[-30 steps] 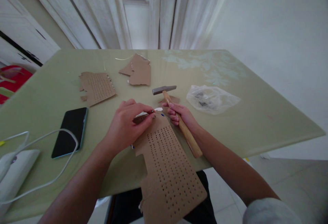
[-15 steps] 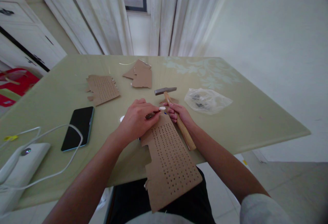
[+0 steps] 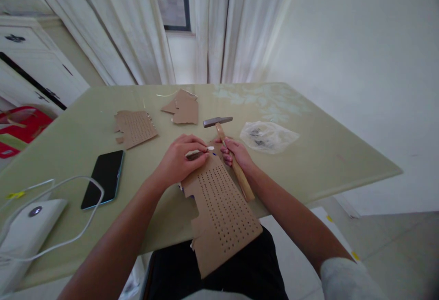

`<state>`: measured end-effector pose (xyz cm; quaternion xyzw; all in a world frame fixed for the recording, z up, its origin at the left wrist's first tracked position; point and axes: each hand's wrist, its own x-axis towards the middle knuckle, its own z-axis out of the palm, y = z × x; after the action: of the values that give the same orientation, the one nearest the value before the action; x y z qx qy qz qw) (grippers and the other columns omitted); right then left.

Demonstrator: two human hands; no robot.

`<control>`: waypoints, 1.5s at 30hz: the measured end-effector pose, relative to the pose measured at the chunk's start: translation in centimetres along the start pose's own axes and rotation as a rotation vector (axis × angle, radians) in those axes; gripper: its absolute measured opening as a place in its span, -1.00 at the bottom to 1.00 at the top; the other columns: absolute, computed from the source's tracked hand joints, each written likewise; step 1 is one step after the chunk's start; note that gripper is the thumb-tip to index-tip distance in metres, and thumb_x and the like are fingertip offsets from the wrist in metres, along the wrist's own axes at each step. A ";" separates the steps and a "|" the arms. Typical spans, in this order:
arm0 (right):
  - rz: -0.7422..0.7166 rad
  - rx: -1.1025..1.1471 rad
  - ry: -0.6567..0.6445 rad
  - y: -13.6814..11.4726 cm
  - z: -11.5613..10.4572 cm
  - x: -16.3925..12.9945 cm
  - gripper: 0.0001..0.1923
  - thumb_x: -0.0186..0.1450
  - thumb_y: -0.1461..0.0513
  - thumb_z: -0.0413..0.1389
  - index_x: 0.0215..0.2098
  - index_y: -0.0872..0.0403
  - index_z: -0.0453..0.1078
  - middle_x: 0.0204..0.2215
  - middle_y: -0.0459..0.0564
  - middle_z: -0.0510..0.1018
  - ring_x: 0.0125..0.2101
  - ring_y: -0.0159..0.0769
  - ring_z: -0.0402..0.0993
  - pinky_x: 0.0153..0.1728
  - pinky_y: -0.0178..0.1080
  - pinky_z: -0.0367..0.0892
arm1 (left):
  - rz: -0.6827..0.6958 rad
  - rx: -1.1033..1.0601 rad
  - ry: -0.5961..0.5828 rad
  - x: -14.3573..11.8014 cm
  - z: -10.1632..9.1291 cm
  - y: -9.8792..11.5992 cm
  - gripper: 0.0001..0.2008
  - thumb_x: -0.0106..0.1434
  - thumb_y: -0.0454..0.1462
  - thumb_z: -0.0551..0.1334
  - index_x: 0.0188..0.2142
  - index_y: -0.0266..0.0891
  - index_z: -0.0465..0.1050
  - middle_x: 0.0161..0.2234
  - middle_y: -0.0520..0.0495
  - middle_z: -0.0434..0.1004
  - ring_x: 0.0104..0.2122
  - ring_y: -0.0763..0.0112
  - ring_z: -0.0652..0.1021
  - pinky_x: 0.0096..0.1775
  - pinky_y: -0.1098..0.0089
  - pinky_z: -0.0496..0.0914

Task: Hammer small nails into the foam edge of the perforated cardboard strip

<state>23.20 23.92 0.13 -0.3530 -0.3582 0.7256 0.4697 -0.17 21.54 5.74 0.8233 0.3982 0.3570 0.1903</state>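
A perforated piece of brown cardboard (image 3: 222, 204) slants from the table over its front edge above my lap, with rows of small holes and a torn left side. At its far end rests my left hand (image 3: 181, 158), thumb and fingers closed together beside a small white patch (image 3: 211, 148). What those fingertips pinch is too small to make out. My right hand (image 3: 236, 153) grips the wooden handle of a hammer (image 3: 244, 183). The steel hammer head (image 3: 217, 121) lies beyond both hands, its handle running along the cardboard's right edge.
Two torn cardboard pieces, one perforated (image 3: 135, 128) and one plain (image 3: 185, 108), lie farther back. A clear plastic bag (image 3: 269, 136) with dark bits sits right. On the left are a phone (image 3: 103, 179), a white power strip (image 3: 32, 227) and a looping white cable (image 3: 92, 213).
The camera view has shifted slightly. My left fingers have drawn closer around the cardboard's far end, narrowing the dark gap beside the thumb. My right hand keeps its grip on the hammer.
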 end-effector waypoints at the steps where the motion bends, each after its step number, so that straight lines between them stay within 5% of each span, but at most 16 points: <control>1: -0.040 -0.008 -0.004 -0.3 0.0 -0.3 -0.58 0.34 -0.04 0.40 -0.06 0.09 0.53 -0.56 -0.31 0.28 -0.69 -0.55 0.08 -0.71 -0.42 0.04 | -0.003 -0.035 0.028 -0.2 0.3 -0.2 -0.82 0.40 -0.15 0.36 -0.21 -0.16 0.74 -0.13 -0.11 0.79 -0.13 0.22 0.70 0.01 0.21 0.52; 9: -0.206 -0.215 -0.157 -5.7 0.4 -3.9 -0.59 0.41 -0.11 0.32 0.00 -0.05 0.43 -0.52 -0.30 0.16 -0.65 -0.49 -0.09 -0.65 -0.36 -0.09 | -0.064 -0.142 -0.009 -0.8 1.1 -0.7 -0.80 0.43 -0.12 0.36 -0.13 -0.11 0.77 -0.07 -0.09 0.81 -0.10 0.20 0.74 0.07 0.20 0.58; 12: -0.212 -0.633 -0.120 -9.8 0.9 -6.3 -0.63 0.49 -0.12 0.20 -0.06 -0.01 0.47 -0.52 -0.27 0.14 -0.62 -0.44 -0.07 -0.61 -0.31 -0.12 | -0.048 -0.125 -0.017 -0.6 1.1 -0.8 -0.79 0.44 -0.12 0.35 -0.11 -0.08 0.78 -0.05 -0.07 0.81 -0.08 0.20 0.74 0.09 0.20 0.57; 16: -0.314 -1.377 -0.137 -14.1 2.3 -9.7 -0.66 0.53 0.00 0.18 -0.28 0.05 0.48 -0.46 -0.13 0.37 -0.42 -0.31 0.29 -0.39 -0.25 0.14 | -0.044 -0.135 -0.007 -0.5 1.3 -1.1 -0.80 0.42 -0.14 0.36 -0.11 -0.08 0.79 -0.04 -0.07 0.81 -0.05 0.18 0.74 0.09 0.19 0.57; 19: -0.369 -1.580 -0.068 -14.9 3.7 -11.4 -0.66 0.58 0.04 0.07 -0.29 0.04 0.46 -0.46 -0.11 0.42 -0.38 -0.25 0.36 -0.30 -0.21 0.18 | -0.047 -0.124 -0.012 -0.4 1.4 -1.1 -0.81 0.40 -0.16 0.36 -0.15 -0.08 0.79 -0.05 -0.06 0.81 -0.05 0.17 0.74 0.08 0.18 0.57; 28: -0.357 -1.807 -0.017 -13.4 5.9 -11.7 -0.68 0.61 0.07 0.02 -0.23 0.03 0.45 -0.38 -0.02 0.56 -0.33 -0.18 0.45 -0.27 -0.19 0.15 | -0.040 -0.128 -0.016 -0.1 1.4 -1.0 -0.81 0.39 -0.17 0.35 -0.18 -0.10 0.79 -0.05 -0.09 0.80 -0.09 0.20 0.74 0.03 0.24 0.58; 34: -0.459 -1.653 0.115 -14.1 6.2 -11.8 -0.67 0.59 0.05 0.01 -0.26 0.01 0.42 -0.46 -0.09 0.47 -0.42 -0.23 0.37 -0.32 -0.20 0.15 | -0.037 -0.123 -0.021 -0.2 1.5 -1.1 -0.80 0.38 -0.16 0.34 -0.17 -0.09 0.79 -0.06 -0.11 0.80 -0.08 0.18 0.73 0.05 0.21 0.57; 40: -0.370 -1.741 -0.005 -12.6 5.5 -11.0 -0.69 0.58 0.09 0.04 -0.30 0.01 0.41 -0.42 -0.04 0.53 -0.35 -0.18 0.44 -0.28 -0.19 0.16 | -0.026 -0.095 -0.025 -0.2 1.6 -1.0 -0.81 0.39 -0.19 0.33 -0.18 -0.10 0.78 -0.05 -0.11 0.79 -0.07 0.15 0.72 0.04 0.18 0.56; 45: -0.449 -1.733 0.102 -13.2 5.7 -11.5 -0.68 0.60 0.06 0.01 -0.24 0.01 0.44 -0.41 -0.03 0.55 -0.37 -0.18 0.44 -0.29 -0.19 0.15 | -0.033 -0.097 -0.025 -0.2 1.5 -0.9 -0.83 0.39 -0.20 0.35 -0.17 -0.08 0.78 -0.06 -0.10 0.80 -0.06 0.16 0.72 0.07 0.18 0.55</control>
<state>27.60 16.05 16.22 -0.5374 -0.8195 0.0750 0.1845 0.38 21.91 4.11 0.8108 0.3917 0.3621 0.2408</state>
